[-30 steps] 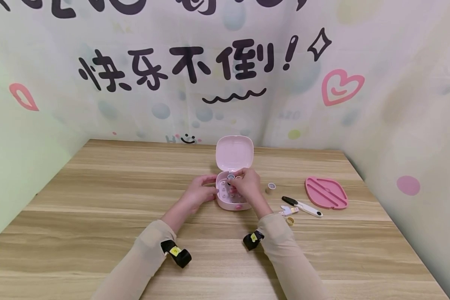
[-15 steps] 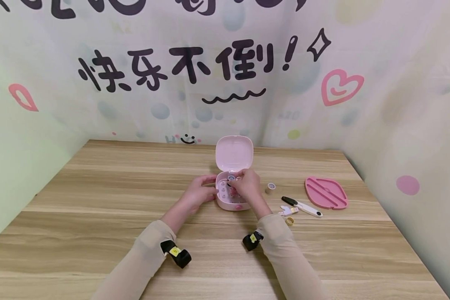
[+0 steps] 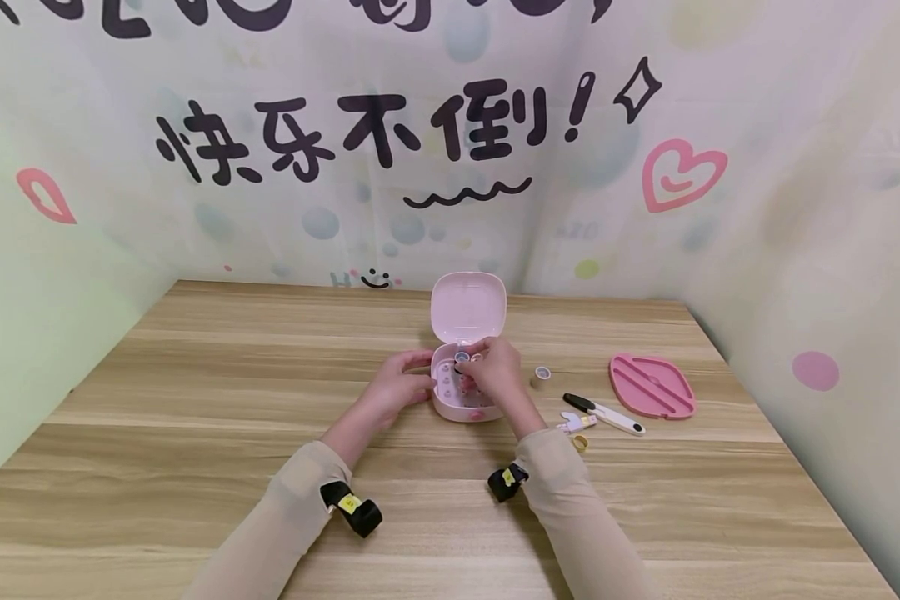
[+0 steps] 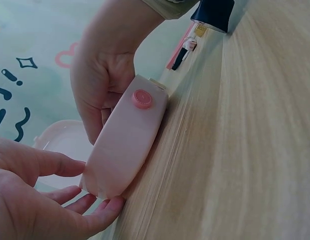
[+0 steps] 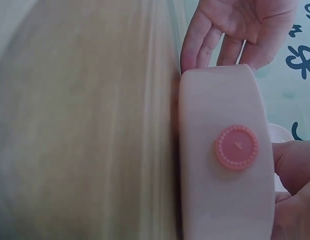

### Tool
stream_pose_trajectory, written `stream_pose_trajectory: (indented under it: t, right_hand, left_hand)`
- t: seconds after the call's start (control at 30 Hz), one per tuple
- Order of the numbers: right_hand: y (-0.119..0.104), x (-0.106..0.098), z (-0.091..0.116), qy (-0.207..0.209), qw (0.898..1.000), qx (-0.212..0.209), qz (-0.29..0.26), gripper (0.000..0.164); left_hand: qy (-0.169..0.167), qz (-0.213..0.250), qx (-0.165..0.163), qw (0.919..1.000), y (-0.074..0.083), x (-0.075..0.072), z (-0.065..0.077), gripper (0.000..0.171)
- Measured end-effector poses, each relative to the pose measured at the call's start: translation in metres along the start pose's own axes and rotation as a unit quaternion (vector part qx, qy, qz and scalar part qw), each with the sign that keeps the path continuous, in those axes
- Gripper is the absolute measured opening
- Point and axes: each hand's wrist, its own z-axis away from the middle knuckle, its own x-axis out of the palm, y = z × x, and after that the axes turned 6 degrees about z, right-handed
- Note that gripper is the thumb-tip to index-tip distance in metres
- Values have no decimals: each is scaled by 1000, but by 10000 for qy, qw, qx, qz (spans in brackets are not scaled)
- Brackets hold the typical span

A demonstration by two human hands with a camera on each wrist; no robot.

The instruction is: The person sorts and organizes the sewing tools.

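A pink sewing box (image 3: 465,411) sits on the table with its lid (image 3: 468,307) raised at the back. Rows of small pegs (image 3: 447,381) line its inside. My left hand (image 3: 393,386) rests its fairly straight fingers and thumb against the box's left side, as the left wrist view shows too. My right hand (image 3: 498,367) reaches into the box and pinches a small thread spool (image 3: 462,357) near the back; the palm hides part of the interior. A round pink button (image 5: 237,147) marks the box's front.
Right of the box stands another spool (image 3: 542,373). Beyond it lie black-and-white thread snips (image 3: 606,414), a small white piece (image 3: 576,422), a gold thimble ring (image 3: 581,442) and a pink slotted tray (image 3: 652,385). A printed cloth (image 3: 450,233) hangs behind the table.
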Motion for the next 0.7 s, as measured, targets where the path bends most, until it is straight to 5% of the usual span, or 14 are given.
stream_pose_trajectory:
  t: [0.7]
  right_hand:
    - [-5,-28,-2,-689,9976,13,-100,23]
  left_hand:
    - [4,138,-21,9999,0,0,-2,52]
